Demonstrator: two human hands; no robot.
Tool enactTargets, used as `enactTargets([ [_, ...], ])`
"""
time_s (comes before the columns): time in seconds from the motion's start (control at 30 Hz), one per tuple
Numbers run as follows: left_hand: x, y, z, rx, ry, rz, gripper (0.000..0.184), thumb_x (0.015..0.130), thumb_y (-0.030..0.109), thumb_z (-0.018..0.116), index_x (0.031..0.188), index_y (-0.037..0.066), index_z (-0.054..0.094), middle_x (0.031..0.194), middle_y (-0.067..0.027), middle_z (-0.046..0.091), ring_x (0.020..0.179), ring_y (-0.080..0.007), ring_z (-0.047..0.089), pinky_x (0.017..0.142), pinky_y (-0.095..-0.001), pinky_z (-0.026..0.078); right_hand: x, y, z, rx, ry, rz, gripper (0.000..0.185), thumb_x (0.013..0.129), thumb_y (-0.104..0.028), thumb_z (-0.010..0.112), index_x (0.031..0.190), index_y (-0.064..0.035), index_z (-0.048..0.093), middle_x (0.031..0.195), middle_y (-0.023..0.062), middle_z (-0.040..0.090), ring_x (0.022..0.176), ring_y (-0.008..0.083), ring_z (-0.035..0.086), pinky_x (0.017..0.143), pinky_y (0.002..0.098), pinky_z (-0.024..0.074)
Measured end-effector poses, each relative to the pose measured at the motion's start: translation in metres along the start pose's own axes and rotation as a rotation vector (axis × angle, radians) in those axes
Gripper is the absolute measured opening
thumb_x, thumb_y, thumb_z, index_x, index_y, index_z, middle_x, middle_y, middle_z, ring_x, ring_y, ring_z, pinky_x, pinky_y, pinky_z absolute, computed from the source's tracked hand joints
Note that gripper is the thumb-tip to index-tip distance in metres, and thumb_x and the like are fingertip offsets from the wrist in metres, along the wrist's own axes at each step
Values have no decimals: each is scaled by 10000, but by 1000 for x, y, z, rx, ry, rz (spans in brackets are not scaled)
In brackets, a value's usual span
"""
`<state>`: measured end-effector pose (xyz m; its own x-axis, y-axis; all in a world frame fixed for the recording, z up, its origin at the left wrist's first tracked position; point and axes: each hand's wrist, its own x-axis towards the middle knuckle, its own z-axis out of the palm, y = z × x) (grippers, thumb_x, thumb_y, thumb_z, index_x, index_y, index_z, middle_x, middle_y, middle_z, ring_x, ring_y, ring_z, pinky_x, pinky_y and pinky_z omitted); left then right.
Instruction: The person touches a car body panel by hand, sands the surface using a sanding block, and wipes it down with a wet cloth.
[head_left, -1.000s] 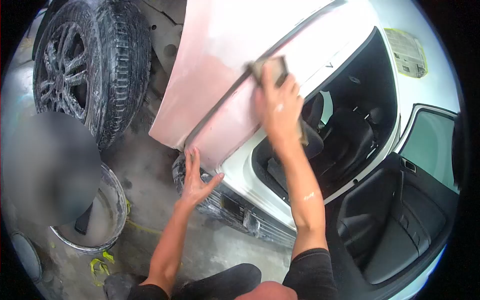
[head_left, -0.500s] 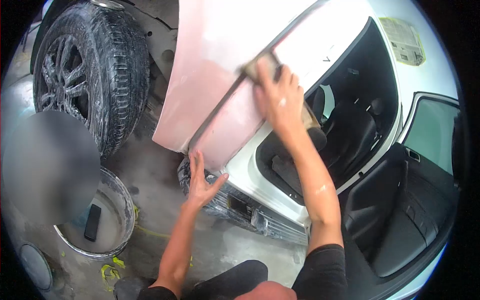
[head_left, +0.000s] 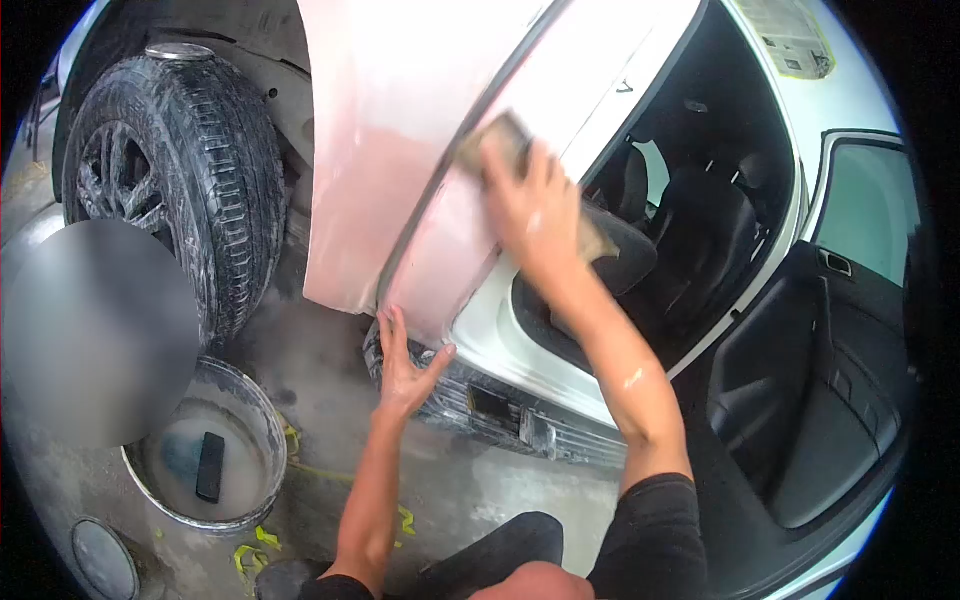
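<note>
My right hand (head_left: 535, 215) is wrapped round a blurred, brownish sanding block (head_left: 505, 135) with a loose tan flap showing beside my wrist. It lies against the pink-and-white car body panel (head_left: 440, 265), just right of the dark seam (head_left: 420, 215). My left hand (head_left: 402, 365) has its fingers spread, with the fingertips touching the lower edge of the panel and holding nothing. Below that edge runs a dusty dark sill (head_left: 480, 400).
A dusty wheel (head_left: 215, 190) with a round metal lid on top stands at left. Below it, a bucket (head_left: 270, 420) holds cloudy water and a dark block (head_left: 210, 467). Yellow tape scraps (head_left: 245, 565) lie on the floor. An open car door (head_left: 800, 400) is at right.
My right hand has moved slightly left and down the panel with the sanding block. My left hand stays at the lower edge. The view has shifted a little.
</note>
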<state>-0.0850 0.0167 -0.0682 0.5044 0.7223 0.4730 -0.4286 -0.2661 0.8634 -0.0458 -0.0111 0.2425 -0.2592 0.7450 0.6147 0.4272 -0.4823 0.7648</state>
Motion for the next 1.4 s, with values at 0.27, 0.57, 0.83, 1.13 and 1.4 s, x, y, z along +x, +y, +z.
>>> enactTargets([
  [0.27,-1,12,-2,-37,16,-14,1265,883,504,885,1752,15,107,1777,-380,74,1679,-475,96,1328,-536,219,46,12,-16,77,112,44,626,903,-165,729,1512,-248,608,1236,219,583,1042,419,616,775,549,537],
  [0.57,-4,2,1,-55,46,-5,1293,858,525,905,1754,31,115,1781,-368,53,1672,-474,129,1326,-524,267,-13,-26,-14,148,-76,-135,708,875,-189,793,1546,-276,583,1445,305,505,1253,472,555,983,609,479],
  [0.83,-3,10,1,-63,38,-62,1302,861,569,887,1762,51,102,1779,-377,27,1665,-501,128,1325,-540,248,-39,-27,-23,84,-262,-172,733,926,-184,758,1607,-338,534,1552,338,445,1393,518,497,1066,631,447],
  [1.13,-4,2,6,-78,105,17,1283,862,566,887,1767,75,120,1764,-403,61,1656,-528,140,1315,-560,256,-49,-17,-18,47,-190,-167,734,918,-221,813,1591,-346,548,1469,321,483,1318,519,541,1014,607,472],
  [1.4,-6,3,4,-60,79,12,1268,867,551,885,1762,59,132,1773,-388,56,1660,-516,136,1324,-543,244,-24,-9,-17,74,-139,-152,706,934,-198,794,1586,-326,555,1484,354,482,1244,505,568,1015,607,474],
])
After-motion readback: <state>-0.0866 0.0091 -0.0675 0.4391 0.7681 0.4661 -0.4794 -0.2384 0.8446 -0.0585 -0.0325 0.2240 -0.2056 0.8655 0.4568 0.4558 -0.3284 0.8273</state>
